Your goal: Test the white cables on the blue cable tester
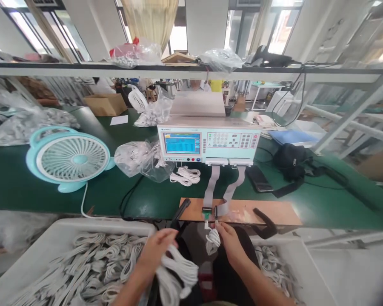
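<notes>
My left hand (156, 250) grips a bundle of several coiled white cables (176, 274) low in the middle of the view. Beside it, my right hand (229, 240) holds one small white cable coil (213, 239), whose end reaches up to the green connector (207, 211) on a wooden board (268, 211) at the bench's front edge. Two grey ribbon cables (212, 182) run from that board up to a pale test machine (209, 142) with a lit blue screen.
A white bin (64, 231) of coiled cables sits lower left, another bin (309, 263) lower right. On the green bench (19, 182) stand a turquoise fan (69, 158), bags of cables (140, 158), a loose coil (185, 175), a phone (259, 178) and a black bag (290, 159). A shelf (185, 70) runs overhead.
</notes>
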A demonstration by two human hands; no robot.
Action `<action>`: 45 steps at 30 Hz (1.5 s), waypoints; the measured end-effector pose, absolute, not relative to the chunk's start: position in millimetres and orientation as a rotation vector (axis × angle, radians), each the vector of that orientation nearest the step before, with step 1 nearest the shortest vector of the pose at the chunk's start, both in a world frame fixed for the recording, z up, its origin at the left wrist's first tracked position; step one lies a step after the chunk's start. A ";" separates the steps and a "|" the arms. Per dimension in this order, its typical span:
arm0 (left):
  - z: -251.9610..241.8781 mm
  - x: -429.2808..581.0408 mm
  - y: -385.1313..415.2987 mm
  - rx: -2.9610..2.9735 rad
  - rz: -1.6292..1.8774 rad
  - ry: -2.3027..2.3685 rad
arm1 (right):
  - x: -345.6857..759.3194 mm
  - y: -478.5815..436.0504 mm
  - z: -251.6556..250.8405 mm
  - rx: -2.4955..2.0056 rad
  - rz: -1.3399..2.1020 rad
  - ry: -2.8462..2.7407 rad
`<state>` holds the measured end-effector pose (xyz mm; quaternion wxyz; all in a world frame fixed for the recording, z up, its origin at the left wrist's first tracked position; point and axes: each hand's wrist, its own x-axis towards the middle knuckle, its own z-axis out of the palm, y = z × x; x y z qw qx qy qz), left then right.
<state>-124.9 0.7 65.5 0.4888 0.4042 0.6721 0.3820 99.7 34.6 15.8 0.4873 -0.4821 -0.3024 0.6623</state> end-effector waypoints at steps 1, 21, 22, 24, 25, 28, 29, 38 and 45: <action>56.8 -100.7 8.7 0.967 0.885 1.483 | 99.3 34.3 16.1 -1.167 1.612 -0.734; 3.7 -27.4 12.8 0.772 0.886 1.211 | 105.1 13.2 9.2 -1.262 1.445 -0.993; 3.1 -26.0 12.1 0.758 0.851 1.195 | 117.6 9.3 9.0 -1.308 1.435 -1.023; 0.9 -23.0 12.1 0.735 0.803 1.182 | 156.0 3.6 7.4 -1.474 1.361 -1.131; -0.8 -21.4 12.7 0.731 0.795 1.187 | 179.6 1.5 6.2 -1.605 1.244 -1.213; -7.1 -13.7 16.2 0.774 0.795 1.205 | 241.1 -6.8 5.9 -1.983 0.707 -1.541; -8.8 -9.5 17.6 0.810 0.787 1.209 | 251.2 -11.1 7.6 -2.034 0.592 -1.587; 20.1 19.5 19.6 1.459 0.820 1.297 | 164.2 -33.0 14.3 -1.276 1.688 -1.261; 20.7 2.2 -14.4 1.765 0.640 1.075 | 156.5 -24.9 -0.6 -0.995 1.783 -0.361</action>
